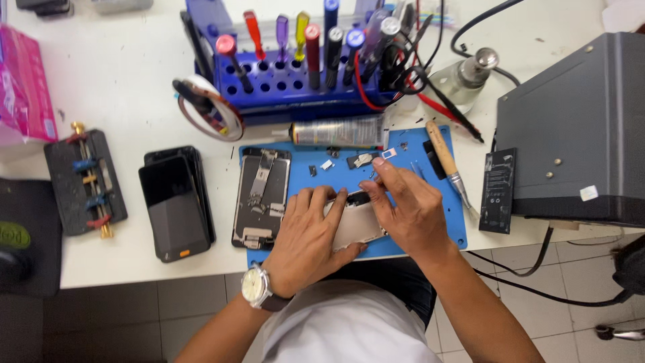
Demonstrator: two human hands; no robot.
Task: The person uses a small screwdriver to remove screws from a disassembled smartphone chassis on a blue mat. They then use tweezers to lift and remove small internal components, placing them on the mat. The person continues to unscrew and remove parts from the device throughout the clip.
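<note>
We see a pale phone housing (357,225) lying on the blue mat (440,202) near the table's near edge, mostly covered by hands. The left hand (309,238) lies flat on it, fingers spread. The right hand (410,208) arches over its far end, fingertips (379,176) pinched together there.

Phone body (356,225): pale, flat, opened, lying tilted on the blue mat, mostly covered.
Top edge: dark strip showing.
Place: bench front, near mat's front edge.
</note>
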